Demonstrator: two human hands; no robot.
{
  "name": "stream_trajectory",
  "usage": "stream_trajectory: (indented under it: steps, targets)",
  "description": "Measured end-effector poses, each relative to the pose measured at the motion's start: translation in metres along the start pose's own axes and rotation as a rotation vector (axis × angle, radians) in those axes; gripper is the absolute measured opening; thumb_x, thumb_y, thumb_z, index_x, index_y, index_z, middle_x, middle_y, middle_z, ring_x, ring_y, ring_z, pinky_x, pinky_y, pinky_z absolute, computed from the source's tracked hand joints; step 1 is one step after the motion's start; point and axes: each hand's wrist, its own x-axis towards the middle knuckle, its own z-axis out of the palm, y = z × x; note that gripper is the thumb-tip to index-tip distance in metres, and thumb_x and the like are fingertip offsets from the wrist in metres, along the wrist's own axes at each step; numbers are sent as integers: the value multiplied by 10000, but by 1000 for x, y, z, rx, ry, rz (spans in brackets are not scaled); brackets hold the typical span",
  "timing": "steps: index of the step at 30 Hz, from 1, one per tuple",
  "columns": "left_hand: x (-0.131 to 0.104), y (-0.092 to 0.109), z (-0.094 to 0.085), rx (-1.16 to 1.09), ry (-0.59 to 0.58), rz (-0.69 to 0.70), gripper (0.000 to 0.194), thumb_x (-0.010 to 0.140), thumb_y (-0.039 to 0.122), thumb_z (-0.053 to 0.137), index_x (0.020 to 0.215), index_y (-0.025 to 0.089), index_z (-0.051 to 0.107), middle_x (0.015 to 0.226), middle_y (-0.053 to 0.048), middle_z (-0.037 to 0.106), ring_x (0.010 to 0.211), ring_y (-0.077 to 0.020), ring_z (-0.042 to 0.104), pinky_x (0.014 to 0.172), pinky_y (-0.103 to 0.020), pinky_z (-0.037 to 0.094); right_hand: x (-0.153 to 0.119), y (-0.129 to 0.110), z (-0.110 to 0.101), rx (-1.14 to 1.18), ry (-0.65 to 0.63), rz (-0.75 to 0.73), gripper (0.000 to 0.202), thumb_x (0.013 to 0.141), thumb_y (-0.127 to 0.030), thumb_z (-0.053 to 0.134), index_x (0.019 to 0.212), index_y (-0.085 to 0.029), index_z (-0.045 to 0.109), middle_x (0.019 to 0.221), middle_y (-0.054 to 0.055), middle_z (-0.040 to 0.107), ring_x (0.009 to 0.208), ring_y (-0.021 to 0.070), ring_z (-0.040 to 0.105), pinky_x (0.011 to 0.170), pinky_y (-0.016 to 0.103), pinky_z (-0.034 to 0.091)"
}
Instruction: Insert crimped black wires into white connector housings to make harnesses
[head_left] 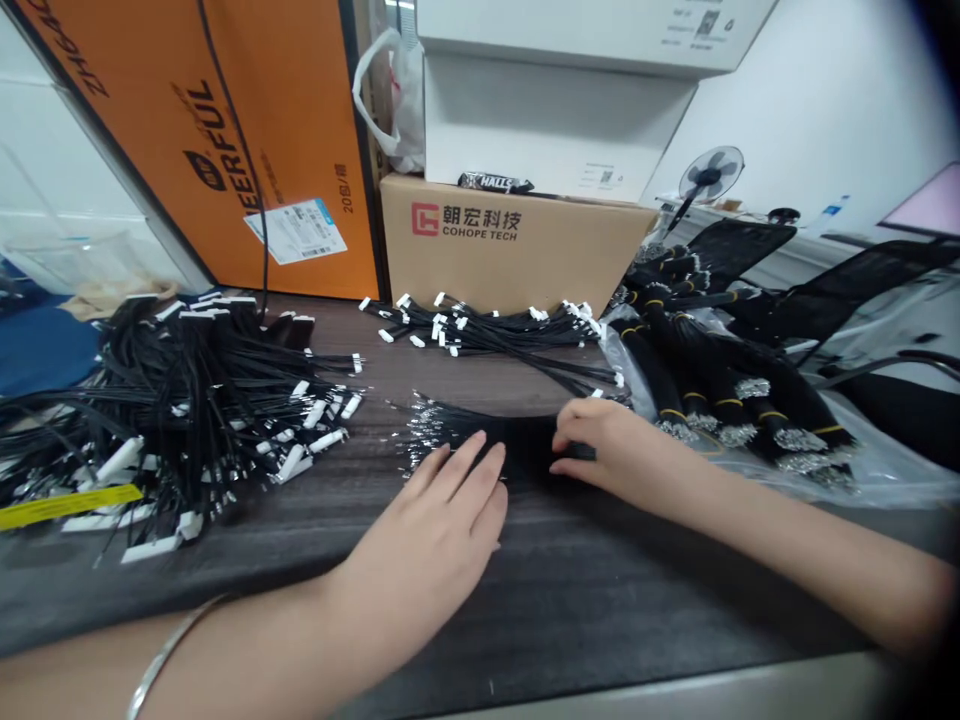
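Cable pile (pixel 187 370): heaped along the left edge of the desk (pixel 600 610), black leads with white connectors mostly facing inward; we see a yellow strip (pixel 71 507) lying across its near side.
Orange carton (pixel 300 130): standing behind the pile, toward the back left corner.
Left hand (pixel 454 500): ours, reaching in over the front edge, fingers extended and slightly parted, clenched on nothing; we have its fingertips at the near side of the wires, close to their silvery ends. A bracelet (pixel 161 665) rings the forearm.
Wire bundle (pixel 529 445): black, spread flat on the middle of the desk between our two hands, its silvery ends pointing at the left edge, just past our left fingertips, and its other end running in at our right hand.
Connector cables (pixel 510 340): lying loose behind the bundle, before the brown carton (pixel 502 265) toward the back edge.
Right hand (pixel 577 445): ours, fingers curled at the bundle's right part, thumb set apart from them; we cannot tell whether it grips the wires.
Tied bundles (pixel 712 375): black with yellow bands, toward the right edge, on clear plastic (pixel 885 480).
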Motion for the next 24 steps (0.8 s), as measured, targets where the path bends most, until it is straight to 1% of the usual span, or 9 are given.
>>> stream_trajectory:
  steps: [2, 4, 7, 10, 12, 15, 19, 22, 24]
  targets:
    - [3, -4, 15, -32, -40, 12, 424, 1120, 280, 623, 1473, 63, 714, 1641, -239, 639, 1556, -433, 574, 1230, -609, 539, 24, 24, 4, -24, 8, 51, 288, 1067, -432, 724, 1214, -185, 731, 1219, 82, 746, 1042, 216, 733, 923, 429, 646]
    - [4, -7, 25, -51, -83, -16, 493, 1134, 362, 607, 1516, 59, 683, 1632, -230, 646, 1549, -439, 581, 1238, -642, 524, 58, 45, 8, -51, 61, 105, 333, 1073, -423, 713, 1317, -197, 710, 1334, 105, 720, 1128, 242, 725, 973, 464, 640]
    - [5, -12, 25, -74, -131, -83, 599, 1136, 452, 578, 1542, 17, 648, 1638, -255, 622, 1566, -482, 542, 1230, -697, 515, 109, 67, 14, -82, 114, 146, 361, 1075, -416, 711, 1369, -206, 695, 1408, 118, 694, 1196, 263, 710, 1018, 495, 628]
    - [5, -16, 20, -119, -148, -128, 667, 1131, 489, 568, 1546, -30, 623, 1678, -293, 553, 1594, -516, 480, 1217, -714, 522, 135, 79, 23, -83, 107, 150, 370, 1074, -418, 714, 1374, -202, 693, 1401, 119, 697, 1178, 259, 716, 1006, 488, 633]
    - [6, -17, 18, -167, -144, -143, 676, 1126, 487, 580, 1541, -45, 619, 1701, -322, 506, 1619, -534, 422, 1234, -746, 483, 137, 84, 27, -78, 110, 167, 376, 1073, -419, 715, 1377, -200, 691, 1405, 121, 695, 1185, 262, 714, 1009, 491, 631]
    - [5, -14, 19, -270, -111, -133, 626, 1116, 449, 617, 1531, -19, 634, 1724, -328, 480, 1676, -521, 304, 1295, -796, 343, 130, 90, 31, -58, 119, 215, 380, 1071, -420, 718, 1377, -197, 689, 1398, 120, 696, 1180, 262, 716, 1002, 490, 634]
    - [-1, -8, 21, -469, -33, -118, 522, 1114, 380, 632, 1517, 49, 656, 1743, -281, 499, 1716, -459, 235, 1352, -762, 236, 128, 93, 27, -7, 144, 257, 361, 1075, -418, 714, 1359, -196, 695, 1358, 111, 711, 1125, 243, 728, 959, 460, 648]
    - [-5, -10, 19, -673, 30, -168, 499, 1123, 405, 581, 1508, 96, 657, 1719, -244, 557, 1716, -421, 278, 1366, -698, 287, 126, 88, 13, 16, 223, 260, 341, 1079, -417, 708, 1341, -199, 701, 1327, 104, 721, 1081, 227, 734, 921, 432, 657]
    - [-3, -16, 15, -834, 71, -260, 520, 1133, 445, 520, 1512, 105, 626, 1677, -259, 597, 1669, -407, 407, 1345, -662, 372, 114, 75, -2, 14, 313, 237, 336, 1079, -422, 707, 1323, -191, 703, 1300, 99, 727, 1065, 223, 734, 917, 431, 653]
